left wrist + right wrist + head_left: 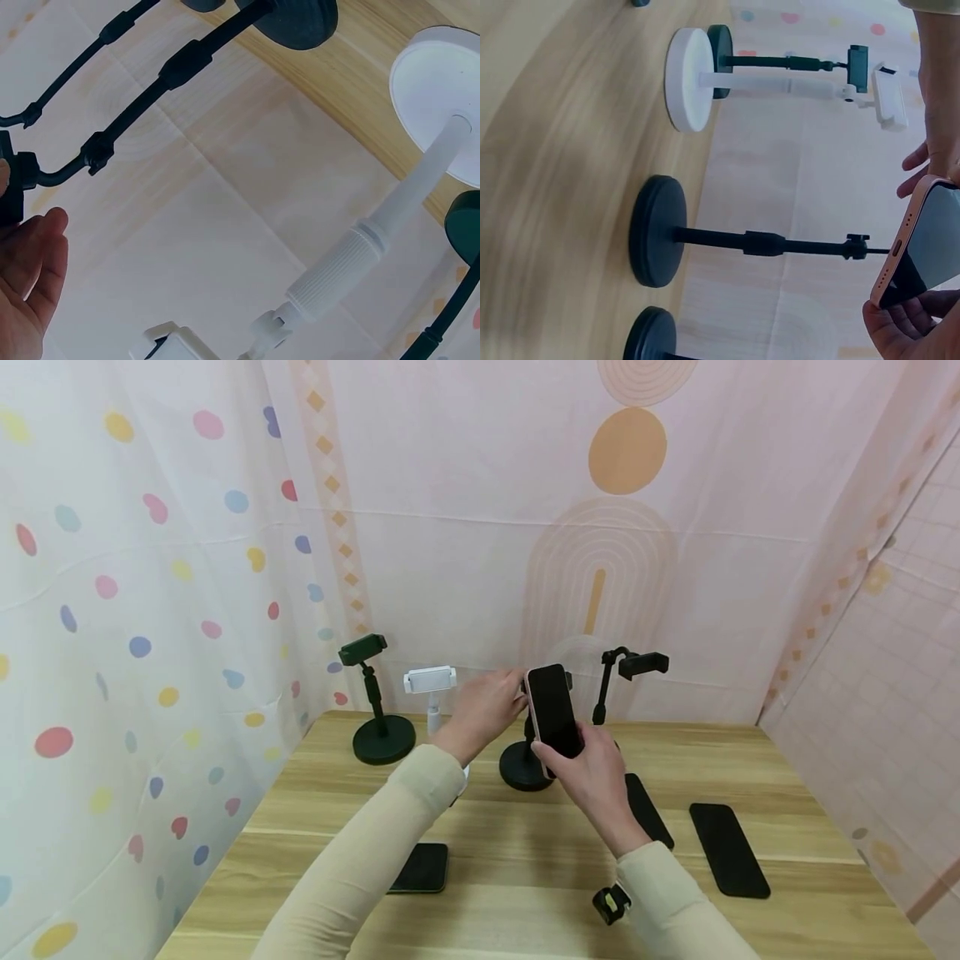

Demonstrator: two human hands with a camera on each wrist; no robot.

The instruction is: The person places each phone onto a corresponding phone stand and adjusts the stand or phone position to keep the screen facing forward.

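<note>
My right hand holds a smartphone with a dark screen and a pink rim, thumb on one edge and fingers round the other. The phone is upright and tilted, in front of a black phone stand with a round base. My left hand is at the top of that stand. In the left wrist view its thumb and fingers pinch the black clamp, partly cut off by the frame edge. The phone hides most of the clamp in the head view; whether they touch, I cannot tell.
A green phone stand and a white one stand at the left. Another black stand rises at the right. Dark phones lie on the wooden table: one at the front left, two at the right. Curtains hang behind.
</note>
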